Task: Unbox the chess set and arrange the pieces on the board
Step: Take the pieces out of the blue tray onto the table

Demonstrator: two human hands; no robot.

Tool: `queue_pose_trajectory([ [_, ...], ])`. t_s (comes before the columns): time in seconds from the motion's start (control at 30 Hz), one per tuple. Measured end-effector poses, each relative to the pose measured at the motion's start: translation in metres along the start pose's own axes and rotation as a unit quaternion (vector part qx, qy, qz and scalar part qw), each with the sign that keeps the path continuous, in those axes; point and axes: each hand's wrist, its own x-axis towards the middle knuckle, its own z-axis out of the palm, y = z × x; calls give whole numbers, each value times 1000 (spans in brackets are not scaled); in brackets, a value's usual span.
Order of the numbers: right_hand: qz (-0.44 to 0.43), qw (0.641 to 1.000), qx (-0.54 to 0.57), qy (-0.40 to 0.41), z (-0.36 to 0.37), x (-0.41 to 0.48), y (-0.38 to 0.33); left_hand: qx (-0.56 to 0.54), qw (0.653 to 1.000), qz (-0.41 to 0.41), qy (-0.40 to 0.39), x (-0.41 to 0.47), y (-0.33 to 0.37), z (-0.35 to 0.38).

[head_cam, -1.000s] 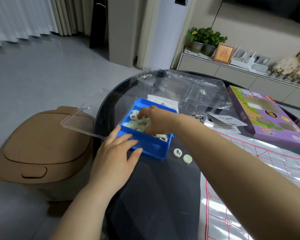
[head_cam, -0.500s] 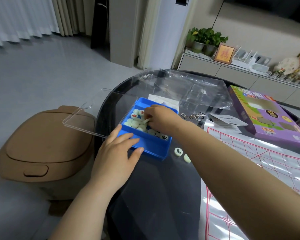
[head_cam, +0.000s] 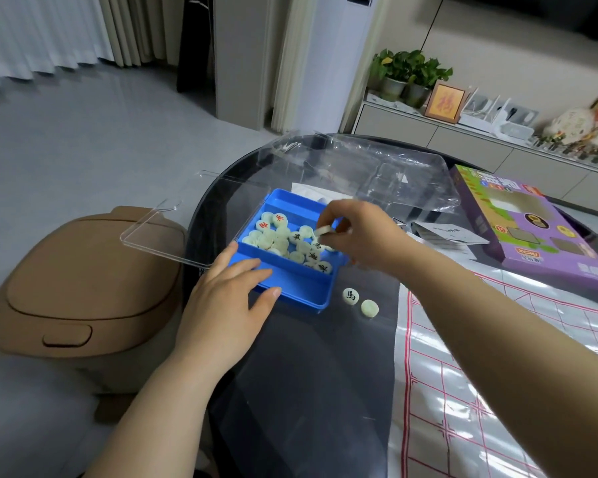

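Observation:
A blue plastic box (head_cam: 301,291) sits on the dark round table, holding several pale round chess pieces (head_cam: 280,239) with red or black characters. My left hand (head_cam: 221,305) rests with straight fingers on the box's near left corner. Over the box's right side, my right hand (head_cam: 356,236) pinches one pale piece (head_cam: 322,231) between thumb and fingers. Two loose pieces (head_cam: 351,296) lie on the table just right of the box. The paper board (head_cam: 497,374), with its red grid, spreads over the table's right part.
The box's clear lid (head_cam: 173,229) overhangs the table's left edge above a tan lidded bin (head_cam: 76,288). Clear plastic packaging (head_cam: 377,167) lies behind the box. A purple game carton (head_cam: 532,229) and a white leaflet (head_cam: 446,232) lie at the right.
My right hand has lifted out of the heap in the box and moved right, now pinching a single piece. My left hand has stayed on the box.

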Motion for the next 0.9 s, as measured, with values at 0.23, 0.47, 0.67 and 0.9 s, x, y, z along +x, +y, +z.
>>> queue_pose_trajectory([
  [0.23,-44,993,-89,-59,20,-64,15,-1,1000,-4,1,-1,1,0],
  [0.47,-52,985,-154,-53,29,-69,18,4,1000,-4,5,-2,2,1],
  [0.67,-44,992,-115,-38,26,-69,23,6,1000,0,7,-2,2,1],
  [0.9,-11,997,-75,-1,-8,-46,8,-10,1000,-1,7,-2,1,0],
])
